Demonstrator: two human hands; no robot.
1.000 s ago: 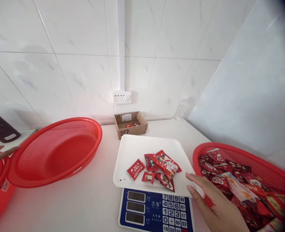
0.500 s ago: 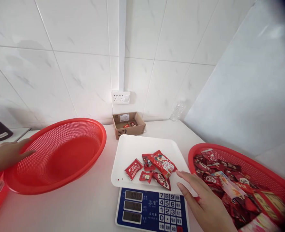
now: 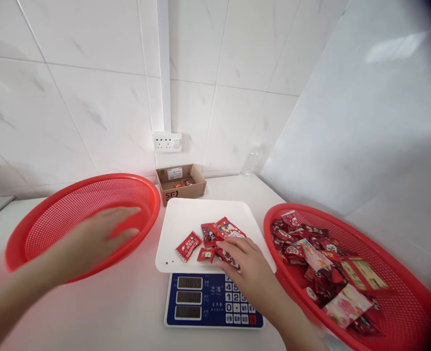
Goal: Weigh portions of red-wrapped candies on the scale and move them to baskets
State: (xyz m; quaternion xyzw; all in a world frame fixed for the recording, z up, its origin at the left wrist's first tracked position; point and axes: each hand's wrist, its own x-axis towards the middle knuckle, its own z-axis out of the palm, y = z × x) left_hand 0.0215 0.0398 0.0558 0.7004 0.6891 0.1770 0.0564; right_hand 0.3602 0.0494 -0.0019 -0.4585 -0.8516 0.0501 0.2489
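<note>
My right hand [image 3: 250,268] is over the white scale tray [image 3: 175,214], its thumb and fingers apart around a dark red candy packet [image 3: 227,257]; a firm grip does not show. Beside it on the tray lie a red packet with white lettering [image 3: 189,245], a small red packet [image 3: 205,254], a dark red one [image 3: 209,235] and a larger red packet [image 3: 230,228], partly behind my fingers. My left hand [image 3: 94,239], slightly blurred, hangs open and holds nothing above the red mesh basket [image 3: 72,195]. The blue scale panel [image 3: 215,302] is partly covered by my right hand.
Another red basket [image 3: 390,248] at the right holds many wrapped candies [image 3: 313,253]. A small cardboard box [image 3: 186,191] with a few red packets stands behind the tray. A clear plastic container [image 3: 252,160] and a wall socket [image 3: 167,142] are at the back.
My right hand has moved from the tray's right edge over the packets. My left hand has moved rightward from the left basket's rim to above its inside. The view has shifted right.
</note>
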